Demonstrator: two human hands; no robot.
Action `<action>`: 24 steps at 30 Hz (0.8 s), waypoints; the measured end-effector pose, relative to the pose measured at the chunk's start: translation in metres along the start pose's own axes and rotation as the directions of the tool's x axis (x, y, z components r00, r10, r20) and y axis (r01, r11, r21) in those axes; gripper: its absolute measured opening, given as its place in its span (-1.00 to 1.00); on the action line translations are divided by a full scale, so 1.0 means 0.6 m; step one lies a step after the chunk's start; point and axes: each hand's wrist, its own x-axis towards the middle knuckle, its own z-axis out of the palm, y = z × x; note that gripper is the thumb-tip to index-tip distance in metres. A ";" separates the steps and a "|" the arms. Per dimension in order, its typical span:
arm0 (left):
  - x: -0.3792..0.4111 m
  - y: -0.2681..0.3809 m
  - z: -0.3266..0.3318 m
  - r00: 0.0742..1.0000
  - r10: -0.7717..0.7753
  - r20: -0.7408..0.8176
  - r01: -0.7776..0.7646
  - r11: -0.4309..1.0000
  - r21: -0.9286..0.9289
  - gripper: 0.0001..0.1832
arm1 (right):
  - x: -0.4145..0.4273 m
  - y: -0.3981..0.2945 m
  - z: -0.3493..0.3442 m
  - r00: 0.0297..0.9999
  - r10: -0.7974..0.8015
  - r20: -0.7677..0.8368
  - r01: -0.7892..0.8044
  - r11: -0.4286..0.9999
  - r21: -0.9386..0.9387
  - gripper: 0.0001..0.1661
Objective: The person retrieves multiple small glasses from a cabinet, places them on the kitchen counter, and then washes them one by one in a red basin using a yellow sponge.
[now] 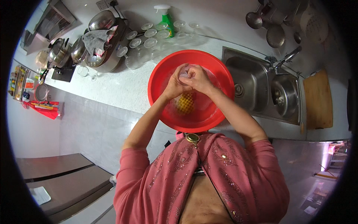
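Note:
Above a red plastic basin with soapy water, my left hand is wrapped around a clear glass. My right hand is on the same glass, with its fingers bent over the rim. Much of the glass is hidden by both hands, so its full shape cannot be told. A yellow textured sponge lies in the basin, just below my wrists.
Several stemmed glasses stand upside down behind the basin, by a green spray bottle. Another stemmed glass lies left, near a cooker. A double steel sink and a wooden cutting board are on the right.

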 end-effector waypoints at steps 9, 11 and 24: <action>-0.032 0.010 -0.046 0.881 -0.119 -0.457 0.141 0.990 0.013 -0.13 | -0.048 0.102 0.069 0.965 0.230 -0.123 -0.255 0.929 -0.267 -0.59; -0.040 0.021 -0.047 0.869 -0.163 -0.468 0.152 0.986 -0.062 -0.12 | -0.092 0.099 0.104 0.956 0.057 0.288 0.069 0.909 -0.411 -0.45; -0.036 0.033 -0.035 0.913 -0.116 -0.390 0.186 0.972 0.146 -0.07 | -0.043 0.239 0.100 0.863 0.271 0.427 -0.103 0.921 -0.375 -0.67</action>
